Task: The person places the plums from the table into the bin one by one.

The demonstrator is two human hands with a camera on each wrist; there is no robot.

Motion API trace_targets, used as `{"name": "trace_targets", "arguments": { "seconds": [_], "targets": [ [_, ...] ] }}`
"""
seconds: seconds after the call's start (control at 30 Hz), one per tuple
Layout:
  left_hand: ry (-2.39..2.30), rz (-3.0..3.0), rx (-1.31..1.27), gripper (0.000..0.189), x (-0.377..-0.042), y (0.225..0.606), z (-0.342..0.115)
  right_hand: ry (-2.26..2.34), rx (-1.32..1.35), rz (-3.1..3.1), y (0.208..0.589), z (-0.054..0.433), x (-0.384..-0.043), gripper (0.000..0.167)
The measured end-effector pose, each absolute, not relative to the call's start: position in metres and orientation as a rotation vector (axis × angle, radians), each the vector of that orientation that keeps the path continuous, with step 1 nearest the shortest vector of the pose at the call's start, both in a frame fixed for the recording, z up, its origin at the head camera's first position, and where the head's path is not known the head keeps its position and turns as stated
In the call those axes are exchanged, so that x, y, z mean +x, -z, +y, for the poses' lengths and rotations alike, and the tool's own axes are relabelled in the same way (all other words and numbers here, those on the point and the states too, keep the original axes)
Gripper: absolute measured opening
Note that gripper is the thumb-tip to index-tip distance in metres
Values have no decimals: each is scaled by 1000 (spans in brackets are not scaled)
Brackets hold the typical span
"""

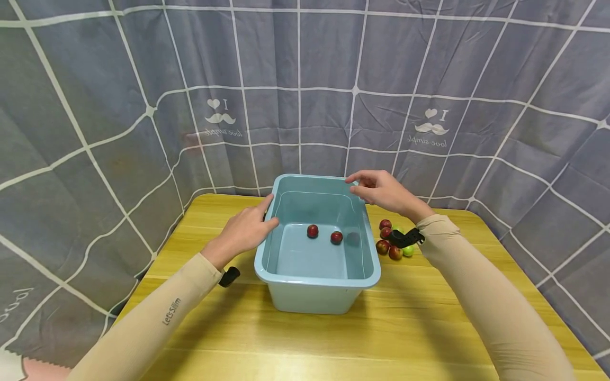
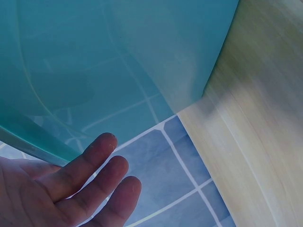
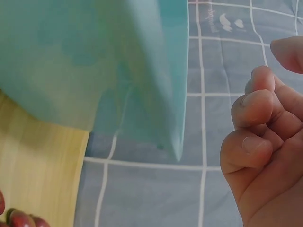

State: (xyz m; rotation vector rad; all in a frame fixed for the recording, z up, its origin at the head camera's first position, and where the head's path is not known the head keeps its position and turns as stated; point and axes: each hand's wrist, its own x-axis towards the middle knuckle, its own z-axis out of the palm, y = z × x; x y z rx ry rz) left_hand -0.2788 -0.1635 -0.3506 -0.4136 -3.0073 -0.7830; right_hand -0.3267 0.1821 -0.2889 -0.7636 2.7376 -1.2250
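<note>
A light blue plastic tub (image 1: 310, 296) stands on the table with two small red apples, one (image 1: 312, 230) left of the other (image 1: 336, 237), on its floor. My left hand (image 1: 245, 227) is at the tub's left rim, its fingers extended along the outer side and its thumb over the edge. In the left wrist view, three fingers (image 2: 120, 198) of it are spread beside the tub wall. Above the tub's back right corner hovers my right hand (image 1: 381, 191), fingers loosely bent, thumb apart, nothing between them.
Right of the tub, under my right wrist, several red apples (image 1: 395, 252) and green ones (image 1: 407, 251) lie on the wooden table (image 1: 229, 338). A grey curtain (image 1: 329, 121) with white grid lines hangs behind the table and along its sides.
</note>
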Motion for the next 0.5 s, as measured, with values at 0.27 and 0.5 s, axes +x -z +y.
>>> {"name": "trace_targets", "arguments": {
  "seconds": [0.27,0.5],
  "targets": [
    [796,-3007,-418,76,-279,350,-162,1273,-693,2745,297,211,-317,37],
    [799,-3009,-422,76,-279,351,-162,1377,-576,2725,309,231,-311,35]
  ]
}}
